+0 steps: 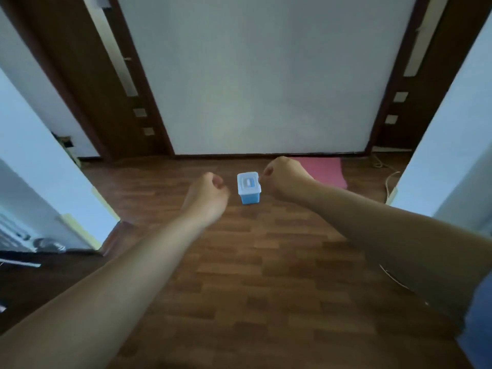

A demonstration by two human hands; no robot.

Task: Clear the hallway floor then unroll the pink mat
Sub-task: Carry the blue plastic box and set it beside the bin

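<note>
Box [249, 187]: small, blue with a white lid, standing alone on the hallway floor [266, 275], which is likely the thing to clear.
Pink mat [328, 171]: by the far wall, right of the box, out of the walkway; partly behind a hand.
Left grip [206, 197]: fingers curled in, empty, left of the box.
Right grip [285, 177]: curled, empty, on the box's right.
Reason: arms either side suggest a two-handed lift.

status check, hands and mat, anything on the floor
Left hand and right hand curled, holding nothing. Pink mat by far wall, partly hidden by right hand. Blue lidded box on floor between hands.
</note>
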